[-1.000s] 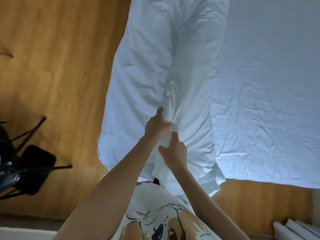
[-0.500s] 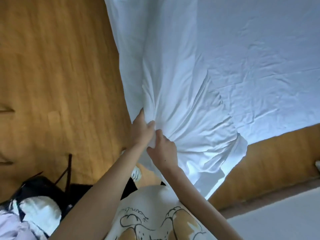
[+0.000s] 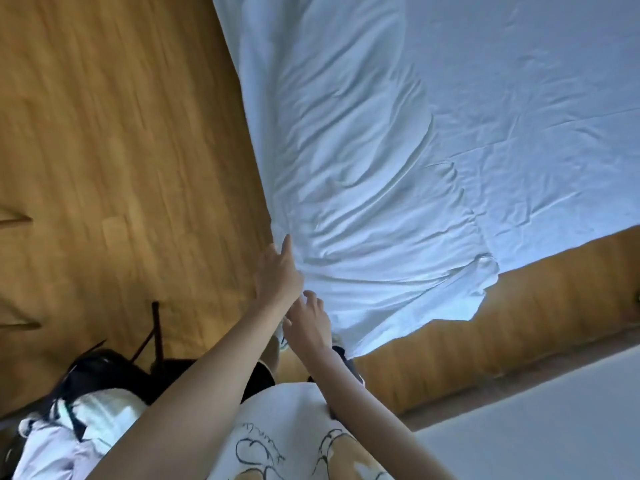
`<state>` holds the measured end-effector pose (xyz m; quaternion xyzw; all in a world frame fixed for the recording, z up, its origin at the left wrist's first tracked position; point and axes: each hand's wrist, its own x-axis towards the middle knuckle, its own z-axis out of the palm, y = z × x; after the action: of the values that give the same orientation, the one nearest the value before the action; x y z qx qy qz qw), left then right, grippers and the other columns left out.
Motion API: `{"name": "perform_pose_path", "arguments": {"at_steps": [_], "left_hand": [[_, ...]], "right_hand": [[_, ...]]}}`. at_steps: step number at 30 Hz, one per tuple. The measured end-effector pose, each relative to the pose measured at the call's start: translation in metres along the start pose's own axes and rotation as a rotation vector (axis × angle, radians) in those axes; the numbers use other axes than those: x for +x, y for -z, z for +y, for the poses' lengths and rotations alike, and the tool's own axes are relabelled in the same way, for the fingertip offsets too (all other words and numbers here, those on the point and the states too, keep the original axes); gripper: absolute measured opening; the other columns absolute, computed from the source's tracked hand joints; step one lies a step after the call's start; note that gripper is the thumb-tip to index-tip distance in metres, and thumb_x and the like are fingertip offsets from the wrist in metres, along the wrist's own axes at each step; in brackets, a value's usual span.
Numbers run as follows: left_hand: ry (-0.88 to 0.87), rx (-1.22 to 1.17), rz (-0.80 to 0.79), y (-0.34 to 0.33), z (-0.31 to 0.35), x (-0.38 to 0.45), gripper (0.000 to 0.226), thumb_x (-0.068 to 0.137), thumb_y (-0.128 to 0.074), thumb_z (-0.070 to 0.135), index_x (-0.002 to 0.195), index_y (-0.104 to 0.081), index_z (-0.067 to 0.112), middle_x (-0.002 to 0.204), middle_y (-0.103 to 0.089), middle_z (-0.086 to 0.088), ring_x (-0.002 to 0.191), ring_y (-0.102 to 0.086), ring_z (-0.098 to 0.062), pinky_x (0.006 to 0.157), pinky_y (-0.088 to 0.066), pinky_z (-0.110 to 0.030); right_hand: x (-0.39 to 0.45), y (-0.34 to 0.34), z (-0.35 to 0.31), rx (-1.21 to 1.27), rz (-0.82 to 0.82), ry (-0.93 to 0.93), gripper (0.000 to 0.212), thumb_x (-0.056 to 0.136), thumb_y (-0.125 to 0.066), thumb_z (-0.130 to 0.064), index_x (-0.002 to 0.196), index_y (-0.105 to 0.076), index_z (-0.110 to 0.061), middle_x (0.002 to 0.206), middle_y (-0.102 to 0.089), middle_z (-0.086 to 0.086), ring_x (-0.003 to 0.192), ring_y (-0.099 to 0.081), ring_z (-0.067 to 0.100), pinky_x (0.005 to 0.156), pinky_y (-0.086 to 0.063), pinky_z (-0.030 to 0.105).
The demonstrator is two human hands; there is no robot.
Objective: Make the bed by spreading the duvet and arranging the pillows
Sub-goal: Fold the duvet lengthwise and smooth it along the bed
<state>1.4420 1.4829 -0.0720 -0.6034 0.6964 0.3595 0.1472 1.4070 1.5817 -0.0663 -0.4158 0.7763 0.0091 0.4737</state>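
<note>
The white duvet [image 3: 363, 188] lies crumpled along the left side of the bed, over the flatter white sheet [image 3: 536, 81]. Its near corner hangs off the bed's edge above the floor. Creases fan out from the spot where my left hand [image 3: 278, 271] grips the duvet's edge, index finger stretched along the cloth. Just below it, my right hand [image 3: 310, 322] holds the same edge, back of the hand up, its fingertips hidden in the fabric. No pillow is in view.
Wooden floor [image 3: 121, 150] lies to the left of the bed and past its near edge. A black chair [image 3: 156, 341] piled with clothes [image 3: 69, 427] stands at lower left beside my arm. A pale flat surface [image 3: 536, 434] fills the lower right corner.
The bunched duvet has opened wider across the bed. Both hands have slid along its edge toward the left corner, my left index finger now stretched out. The view has swung, bringing the chair closer.
</note>
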Motion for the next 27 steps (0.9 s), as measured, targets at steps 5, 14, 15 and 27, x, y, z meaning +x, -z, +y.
{"name": "perform_pose_path", "arguments": {"at_steps": [5,14,15,27], "left_hand": [[0.056,-0.038,-0.048,0.001,-0.008,-0.023,0.065,0.089,-0.052,0.016,0.147,-0.023,0.022,0.137,-0.039,-0.009,0.116,-0.048,-0.029,0.084,-0.046,-0.035],[-0.061,0.114,-0.035,0.068,-0.038,-0.010,0.056,0.094,-0.049,0.022,0.146,-0.030,0.018,0.144,-0.036,-0.007,0.128,-0.039,-0.025,0.099,-0.040,-0.036],[-0.069,0.120,-0.049,0.079,-0.044,-0.004,0.054,0.094,-0.049,0.023,0.146,-0.031,0.018,0.142,-0.037,-0.007,0.128,-0.038,-0.025,0.099,-0.040,-0.036],[-0.161,0.319,-0.209,0.278,-0.159,0.123,0.045,0.095,-0.044,0.027,0.139,-0.042,0.019,0.131,-0.054,0.000,0.116,-0.053,-0.020,0.084,-0.044,-0.031]], "right_hand": [[-0.007,0.011,0.024,-0.017,-0.009,-0.042,0.045,0.094,-0.050,-0.026,0.136,-0.039,-0.014,0.144,-0.035,0.008,0.131,-0.034,0.028,0.100,-0.039,0.038],[0.025,0.058,-0.034,-0.006,0.047,-0.043,0.048,0.094,-0.048,-0.019,0.141,-0.040,-0.014,0.144,-0.040,0.007,0.131,-0.037,0.025,0.101,-0.039,0.036],[0.030,0.060,-0.047,-0.001,0.041,-0.053,0.047,0.094,-0.048,-0.019,0.140,-0.041,-0.014,0.142,-0.042,0.007,0.130,-0.038,0.025,0.100,-0.039,0.036],[0.124,0.101,-0.233,0.002,0.063,-0.202,0.034,0.090,-0.041,-0.014,0.121,-0.053,-0.014,0.122,-0.061,0.010,0.110,-0.058,0.032,0.086,-0.048,0.038]]}}
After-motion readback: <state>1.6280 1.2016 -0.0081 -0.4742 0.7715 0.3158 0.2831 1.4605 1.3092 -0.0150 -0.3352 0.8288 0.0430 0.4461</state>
